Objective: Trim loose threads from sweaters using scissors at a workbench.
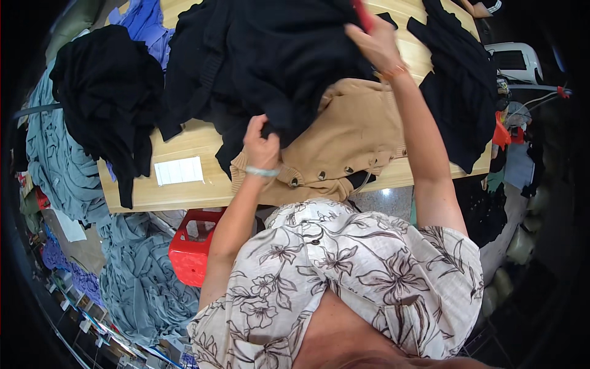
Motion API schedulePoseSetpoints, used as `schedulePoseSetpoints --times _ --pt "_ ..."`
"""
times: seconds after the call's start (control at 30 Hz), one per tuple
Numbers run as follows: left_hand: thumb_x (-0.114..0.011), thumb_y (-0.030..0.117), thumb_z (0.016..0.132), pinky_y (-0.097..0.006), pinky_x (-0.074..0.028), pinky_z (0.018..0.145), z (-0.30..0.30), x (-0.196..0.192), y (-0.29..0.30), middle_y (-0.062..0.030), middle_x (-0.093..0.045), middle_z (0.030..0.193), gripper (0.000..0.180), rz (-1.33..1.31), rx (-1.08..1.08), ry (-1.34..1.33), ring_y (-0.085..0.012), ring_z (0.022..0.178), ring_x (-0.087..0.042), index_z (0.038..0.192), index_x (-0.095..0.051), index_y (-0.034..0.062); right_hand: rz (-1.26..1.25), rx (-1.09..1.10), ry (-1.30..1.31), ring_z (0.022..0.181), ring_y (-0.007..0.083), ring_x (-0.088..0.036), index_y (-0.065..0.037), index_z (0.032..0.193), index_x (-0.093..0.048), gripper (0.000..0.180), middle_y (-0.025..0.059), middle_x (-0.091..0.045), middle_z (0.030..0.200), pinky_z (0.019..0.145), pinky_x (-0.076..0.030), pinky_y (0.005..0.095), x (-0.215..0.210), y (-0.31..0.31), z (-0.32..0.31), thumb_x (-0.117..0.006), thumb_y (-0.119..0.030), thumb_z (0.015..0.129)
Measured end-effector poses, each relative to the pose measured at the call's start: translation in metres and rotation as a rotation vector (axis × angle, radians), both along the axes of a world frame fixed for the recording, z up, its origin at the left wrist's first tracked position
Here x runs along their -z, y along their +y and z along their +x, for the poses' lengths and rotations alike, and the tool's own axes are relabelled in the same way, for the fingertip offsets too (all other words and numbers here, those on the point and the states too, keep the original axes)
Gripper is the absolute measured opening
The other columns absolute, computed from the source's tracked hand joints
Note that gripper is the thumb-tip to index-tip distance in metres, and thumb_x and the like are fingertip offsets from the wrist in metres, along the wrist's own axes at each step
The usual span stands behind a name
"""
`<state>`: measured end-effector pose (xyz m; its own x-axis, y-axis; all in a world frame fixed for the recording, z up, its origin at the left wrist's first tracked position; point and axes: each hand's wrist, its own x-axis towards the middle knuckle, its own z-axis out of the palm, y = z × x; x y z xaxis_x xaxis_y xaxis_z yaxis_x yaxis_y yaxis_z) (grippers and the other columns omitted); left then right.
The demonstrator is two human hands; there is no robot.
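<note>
"Black sweater (283, 67): where is it?"

"Lying across the wooden table (203, 138), partly over a tan cardigan (365, 126)."

"And the fingers?"

"The left hand (262, 146) has curled fingers pinching the sweater's near side. The right hand (378, 46) meets a blurred red thing (363, 16); I cannot tell whether its fingers are pressed together."

left hand (262, 146) clutches black knitwear (276, 67) over a tan cardigan (353, 132); right hand (380, 48) holds a red item (364, 16).

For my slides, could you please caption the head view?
Left hand gripping black knitwear; right hand holding a blurred red object.
</note>
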<state>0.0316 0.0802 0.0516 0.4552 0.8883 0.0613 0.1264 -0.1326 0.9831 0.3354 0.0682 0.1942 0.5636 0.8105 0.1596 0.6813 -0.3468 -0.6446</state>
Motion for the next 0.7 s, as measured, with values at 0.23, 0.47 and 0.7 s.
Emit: schedulePoseSetpoints --times 0.23,0.47,0.7 --pt "-0.063 0.003 0.088 -0.029 -0.045 0.094 -0.111 -0.048 -0.009 -0.0116 -0.065 0.116 0.035 -0.389 0.341 0.081 -0.016 0.107 -0.059 0.122 -0.058 -0.0042 -0.016 0.259 0.357 0.071 0.0024 -0.046 -0.002 0.095 -0.067 0.016 -0.008 -0.055 0.079 0.064 -0.042 0.0202 0.009 -0.235 -0.013 -0.072 -0.012 0.084" --pt "-0.074 0.013 0.078 -0.031 -0.048 0.073 -0.114 0.018 -0.044 -0.0159 -0.061 0.096 0.041 -0.113 0.404 0.501 -0.0256 0.08 -0.06 0.111 -0.056 -0.0042 -0.249 0.503 0.346 0.06 0.0105 -0.058 -0.002 0.078 -0.066 0.023 0.0035 -0.061 0.061 0.06 -0.047 0.0289 0.056 -0.289 -0.033 -0.073 -0.022 0.085" --pt "-0.078 0.018 0.081 -0.028 -0.049 0.081 -0.077 0.03 -0.056 -0.0093 -0.065 0.099 0.045 -0.223 0.244 0.314 -0.0158 0.088 -0.061 0.117 -0.059 -0.0012 -0.145 0.212 -0.011 0.087 0.0391 -0.065 -0.006 0.103 -0.063 0.024 0.0204 -0.067 0.088 0.075 -0.051 0.0422 0.084 -0.232 0.022 -0.068 -0.015 0.081"
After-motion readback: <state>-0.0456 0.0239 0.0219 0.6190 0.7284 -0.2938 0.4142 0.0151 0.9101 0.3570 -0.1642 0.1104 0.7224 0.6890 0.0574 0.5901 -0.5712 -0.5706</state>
